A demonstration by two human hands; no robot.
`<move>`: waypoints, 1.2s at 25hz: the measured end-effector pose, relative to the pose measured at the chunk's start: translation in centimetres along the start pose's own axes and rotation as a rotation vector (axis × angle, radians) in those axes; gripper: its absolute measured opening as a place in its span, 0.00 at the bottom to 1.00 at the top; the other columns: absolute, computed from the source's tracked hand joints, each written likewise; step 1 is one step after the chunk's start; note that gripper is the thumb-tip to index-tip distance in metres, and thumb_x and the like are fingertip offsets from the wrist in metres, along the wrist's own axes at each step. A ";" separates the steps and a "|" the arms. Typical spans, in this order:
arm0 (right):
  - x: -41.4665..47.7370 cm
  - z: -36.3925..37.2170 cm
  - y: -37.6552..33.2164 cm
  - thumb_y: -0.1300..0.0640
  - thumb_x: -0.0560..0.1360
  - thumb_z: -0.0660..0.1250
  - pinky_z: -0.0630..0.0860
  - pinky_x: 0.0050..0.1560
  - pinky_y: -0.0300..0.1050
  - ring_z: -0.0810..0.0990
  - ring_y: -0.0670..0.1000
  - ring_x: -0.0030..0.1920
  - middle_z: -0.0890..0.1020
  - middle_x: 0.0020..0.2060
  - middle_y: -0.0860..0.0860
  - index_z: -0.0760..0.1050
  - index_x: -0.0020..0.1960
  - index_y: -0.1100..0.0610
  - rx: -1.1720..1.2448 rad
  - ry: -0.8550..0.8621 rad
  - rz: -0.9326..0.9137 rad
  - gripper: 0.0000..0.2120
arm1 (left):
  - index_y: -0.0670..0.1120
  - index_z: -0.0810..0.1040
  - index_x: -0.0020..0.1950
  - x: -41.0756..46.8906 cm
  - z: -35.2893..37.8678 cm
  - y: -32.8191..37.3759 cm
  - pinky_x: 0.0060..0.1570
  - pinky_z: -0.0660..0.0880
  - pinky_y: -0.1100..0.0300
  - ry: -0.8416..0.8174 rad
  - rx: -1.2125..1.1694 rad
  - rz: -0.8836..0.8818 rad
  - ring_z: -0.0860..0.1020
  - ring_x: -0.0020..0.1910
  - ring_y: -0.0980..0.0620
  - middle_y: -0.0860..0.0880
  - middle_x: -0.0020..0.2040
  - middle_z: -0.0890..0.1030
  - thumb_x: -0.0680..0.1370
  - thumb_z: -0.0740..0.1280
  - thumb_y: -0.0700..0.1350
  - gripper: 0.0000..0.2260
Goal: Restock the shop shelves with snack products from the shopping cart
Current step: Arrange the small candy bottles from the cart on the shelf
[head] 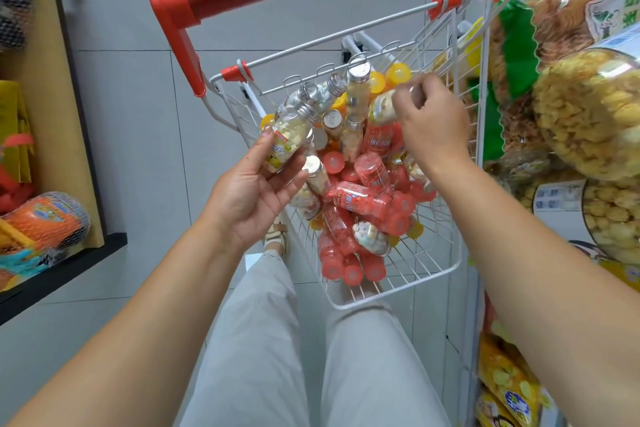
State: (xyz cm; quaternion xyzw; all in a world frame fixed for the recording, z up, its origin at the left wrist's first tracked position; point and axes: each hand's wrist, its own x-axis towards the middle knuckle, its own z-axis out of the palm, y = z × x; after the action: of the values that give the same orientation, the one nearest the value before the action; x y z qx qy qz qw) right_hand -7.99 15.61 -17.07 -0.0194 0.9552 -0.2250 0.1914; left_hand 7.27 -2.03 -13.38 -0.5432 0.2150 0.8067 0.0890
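Holding yellow-labelled bottle point(291, 135) in left hand point(252, 198), right hand point(433, 125) grips another bottle point(382, 111).

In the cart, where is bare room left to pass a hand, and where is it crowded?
Bare wire shows at the near end of the cart basket, between the pink bottles and the rim. The middle and far end are piled with bottles, where the right hand grips a clear bottle.

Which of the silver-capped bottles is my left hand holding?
The clear bottle of yellow-white pieces with the yellow label, gripped by the left hand at the cart's left rim; the others lie in the cart.
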 end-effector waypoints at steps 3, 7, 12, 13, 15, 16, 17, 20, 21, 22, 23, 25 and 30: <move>1.7 1.2 -1.5 0.40 0.79 0.60 0.64 0.39 0.45 0.72 0.53 0.42 0.73 0.48 0.53 0.74 0.47 0.58 -0.207 -0.094 -0.155 0.20 | 0.48 0.79 0.52 0.0 0.4 0.2 0.38 0.82 0.60 -0.018 0.007 0.008 0.84 0.39 0.53 0.47 0.43 0.85 0.81 0.65 0.48 0.06; 3.2 3.5 -2.8 0.39 0.75 0.66 0.68 0.43 0.45 0.77 0.54 0.51 0.74 0.60 0.53 0.72 0.58 0.57 -0.189 -0.102 -0.095 0.23 | 0.47 0.78 0.56 0.1 0.4 0.5 0.39 0.82 0.60 -0.065 0.011 0.015 0.83 0.41 0.52 0.45 0.45 0.85 0.81 0.64 0.48 0.08; 3.4 3.7 -2.3 0.36 0.76 0.63 0.69 0.46 0.47 0.78 0.56 0.58 0.74 0.65 0.52 0.73 0.66 0.52 -0.277 -0.115 -0.119 0.26 | 0.46 0.79 0.54 0.1 0.2 0.7 0.40 0.82 0.59 -0.073 0.011 -0.001 0.83 0.41 0.52 0.45 0.45 0.85 0.81 0.64 0.48 0.08; 3.3 3.4 -2.4 0.37 0.76 0.63 0.69 0.46 0.46 0.78 0.56 0.57 0.75 0.63 0.52 0.75 0.64 0.53 -0.296 -0.124 -0.135 0.25 | 0.46 0.78 0.55 0.1 0.2 0.7 0.40 0.82 0.59 -0.070 0.012 -0.004 0.83 0.41 0.52 0.45 0.45 0.85 0.81 0.65 0.48 0.08; 2.7 2.6 -2.3 0.37 0.75 0.64 0.69 0.45 0.46 0.78 0.55 0.52 0.78 0.56 0.52 0.78 0.55 0.54 -0.286 -0.118 -0.121 0.21 | 0.46 0.77 0.60 0.1 0.2 0.6 0.41 0.82 0.59 -0.067 0.023 -0.010 0.84 0.41 0.52 0.46 0.45 0.85 0.81 0.65 0.49 0.11; 2.2 1.9 -2.1 0.38 0.74 0.65 0.71 0.45 0.46 0.78 0.53 0.49 0.79 0.50 0.50 0.78 0.50 0.54 -0.211 -0.122 -0.092 0.19 | 0.46 0.76 0.63 0.1 0.3 0.6 0.43 0.82 0.59 -0.065 0.030 -0.012 0.84 0.41 0.52 0.46 0.46 0.85 0.80 0.65 0.49 0.13; 1.6 1.1 -1.8 0.40 0.73 0.66 0.73 0.46 0.45 0.78 0.50 0.46 0.80 0.45 0.48 0.77 0.45 0.53 -0.063 -0.135 -0.056 0.16 | 0.46 0.76 0.65 0.0 0.5 0.7 0.46 0.83 0.58 -0.063 0.040 -0.015 0.84 0.43 0.52 0.46 0.47 0.85 0.80 0.65 0.50 0.16; -1.3 -2.2 -1.6 0.48 0.75 0.71 0.74 0.45 0.40 0.78 0.42 0.40 0.80 0.38 0.44 0.77 0.38 0.48 0.413 -0.214 0.056 0.09 | 0.51 0.75 0.68 -0.5 1.6 0.8 0.65 0.75 0.53 -0.081 0.089 -0.025 0.83 0.52 0.52 0.49 0.51 0.85 0.76 0.67 0.55 0.21; -2.5 -3.4 -1.6 0.49 0.75 0.71 0.75 0.44 0.40 0.78 0.42 0.39 0.81 0.37 0.43 0.77 0.38 0.48 0.519 -0.241 0.076 0.08 | 0.52 0.75 0.66 -0.8 2.4 0.8 0.68 0.72 0.52 -0.091 0.106 -0.023 0.82 0.54 0.52 0.50 0.51 0.85 0.76 0.67 0.56 0.19; -3.8 -4.3 -1.4 0.49 0.75 0.71 0.75 0.44 0.41 0.79 0.42 0.39 0.81 0.37 0.43 0.79 0.40 0.48 0.606 -0.252 0.094 0.06 | 0.53 0.75 0.65 -1.3 3.3 0.7 0.68 0.71 0.51 -0.097 0.129 -0.022 0.81 0.55 0.52 0.51 0.51 0.85 0.77 0.66 0.57 0.18; -5.3 -5.4 -1.4 0.48 0.74 0.72 0.75 0.45 0.42 0.80 0.42 0.39 0.83 0.36 0.43 0.81 0.42 0.49 0.679 -0.250 0.111 0.06 | 0.51 0.76 0.66 -2.2 4.5 0.6 0.68 0.72 0.51 -0.115 0.157 -0.028 0.80 0.57 0.51 0.51 0.52 0.85 0.78 0.66 0.57 0.19; -8.1 -7.3 -1.9 0.39 0.69 0.73 0.77 0.53 0.50 0.82 0.48 0.49 0.85 0.46 0.47 0.83 0.52 0.51 0.746 -0.233 0.146 0.20 | 0.48 0.76 0.71 -4.2 6.8 0.4 0.64 0.75 0.49 -0.159 0.195 -0.045 0.79 0.59 0.51 0.51 0.57 0.84 0.78 0.66 0.58 0.24; -16.6 -15.4 -2.9 0.39 0.70 0.72 0.79 0.45 0.50 0.82 0.47 0.43 0.85 0.43 0.48 0.81 0.54 0.55 0.885 -0.138 0.097 0.22 | 0.45 0.80 0.63 -12.9 12.1 -1.0 0.59 0.78 0.48 -0.458 0.274 -0.171 0.82 0.56 0.46 0.46 0.59 0.83 0.75 0.65 0.60 0.25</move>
State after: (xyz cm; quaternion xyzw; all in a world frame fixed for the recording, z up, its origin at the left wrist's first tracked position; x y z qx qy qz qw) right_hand 1.43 21.56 2.84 0.0944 0.7518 -0.6008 0.2547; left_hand 2.55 5.44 1.98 -0.3458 0.2498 0.8614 0.2755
